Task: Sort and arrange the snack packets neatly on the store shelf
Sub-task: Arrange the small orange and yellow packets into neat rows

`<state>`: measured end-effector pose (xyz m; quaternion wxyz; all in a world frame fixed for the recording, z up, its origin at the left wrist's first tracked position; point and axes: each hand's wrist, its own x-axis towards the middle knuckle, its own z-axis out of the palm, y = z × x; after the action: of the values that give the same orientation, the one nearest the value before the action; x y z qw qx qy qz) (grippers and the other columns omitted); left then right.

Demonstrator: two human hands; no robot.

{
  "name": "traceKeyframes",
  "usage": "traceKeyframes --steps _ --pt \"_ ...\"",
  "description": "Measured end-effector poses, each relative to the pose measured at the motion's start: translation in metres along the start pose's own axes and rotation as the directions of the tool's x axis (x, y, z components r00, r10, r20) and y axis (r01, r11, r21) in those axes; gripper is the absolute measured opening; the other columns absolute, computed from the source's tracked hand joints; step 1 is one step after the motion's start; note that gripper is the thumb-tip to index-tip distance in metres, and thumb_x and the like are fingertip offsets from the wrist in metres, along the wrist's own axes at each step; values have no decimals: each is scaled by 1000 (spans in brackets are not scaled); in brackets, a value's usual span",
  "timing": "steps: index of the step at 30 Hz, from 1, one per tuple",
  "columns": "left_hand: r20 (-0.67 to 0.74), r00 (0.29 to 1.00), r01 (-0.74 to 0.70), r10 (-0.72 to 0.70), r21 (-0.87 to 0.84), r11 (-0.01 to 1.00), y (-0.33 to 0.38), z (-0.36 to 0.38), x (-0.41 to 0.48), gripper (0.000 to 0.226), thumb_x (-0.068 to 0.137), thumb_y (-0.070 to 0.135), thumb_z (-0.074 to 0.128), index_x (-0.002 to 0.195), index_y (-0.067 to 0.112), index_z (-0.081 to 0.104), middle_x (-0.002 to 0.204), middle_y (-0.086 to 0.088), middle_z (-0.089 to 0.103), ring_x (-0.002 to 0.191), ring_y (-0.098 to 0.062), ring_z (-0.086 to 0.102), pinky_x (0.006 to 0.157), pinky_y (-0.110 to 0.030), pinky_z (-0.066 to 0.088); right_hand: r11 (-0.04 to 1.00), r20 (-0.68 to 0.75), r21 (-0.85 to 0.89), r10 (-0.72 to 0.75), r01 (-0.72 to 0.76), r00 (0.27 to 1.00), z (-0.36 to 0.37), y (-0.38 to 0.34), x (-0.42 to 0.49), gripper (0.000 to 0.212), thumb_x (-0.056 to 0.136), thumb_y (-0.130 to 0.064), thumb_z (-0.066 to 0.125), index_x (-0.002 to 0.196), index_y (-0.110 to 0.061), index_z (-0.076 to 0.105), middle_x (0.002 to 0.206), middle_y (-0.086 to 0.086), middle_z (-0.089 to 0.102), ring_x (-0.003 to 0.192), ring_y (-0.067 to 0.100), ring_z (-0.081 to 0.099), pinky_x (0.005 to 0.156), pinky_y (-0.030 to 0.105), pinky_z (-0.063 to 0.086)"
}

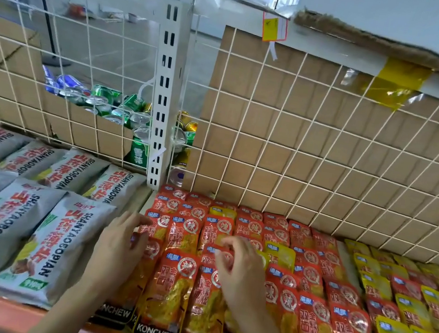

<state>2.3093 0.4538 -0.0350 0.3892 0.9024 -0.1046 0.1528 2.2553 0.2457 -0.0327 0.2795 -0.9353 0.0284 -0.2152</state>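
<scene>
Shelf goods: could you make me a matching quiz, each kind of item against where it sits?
Items:
1. grey bags
2. red packets
3. yellow packets
4. cans

Places:
A. behind the grid
B. right end
C. middle
D. left end

Pairs: 1-D, 2-C, 3-B, 4-A

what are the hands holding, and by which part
Cannot be told: left hand and right hand curl over top edges of red Konchew packets, none lifted.
</scene>
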Motion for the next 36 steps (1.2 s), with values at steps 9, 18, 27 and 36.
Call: traceKeyframes --steps 9,18,27,36 --pt "197 941 -263 276 -90 961 57 44 27 10 89 12 58 94 20 61 90 10 57 82 -11 54 66 -19 41 940 -6 -240 246 -240 969 -64 82 17 26 90 -19 56 115 -15 61 117 5 61 110 26 55 94 37 42" --pt "467 795 -441 386 8 898 98 105 34 33 94 33 49 125 22 54 124 3 52 116 -16 48 95 -27 39 872 247 -469 280 -138 928 -75 109 31 49 96 -44 40 139 -21 39 142 1 39 132 19 34 108 28 26" --pt "590 744 -400 314 16 917 101 113 46 37 78 47 67 107 26 57 106 13 47 101 -7 44 81 -20 37 884 257 -448 268 -131 929 -74 114 45 45 85 -48 57 119 -19 51 125 -2 48 121 15 42 102 27 32" --pt "572 763 -311 301 -83 947 99 120 48 16 84 28 66 82 25 50 88 9 55 82 -7 50 70 -20 43 919 225 -364 244 -151 943 -75 110 48 21 89 -37 57 102 -21 54 109 -4 58 102 12 52 88 25 42"
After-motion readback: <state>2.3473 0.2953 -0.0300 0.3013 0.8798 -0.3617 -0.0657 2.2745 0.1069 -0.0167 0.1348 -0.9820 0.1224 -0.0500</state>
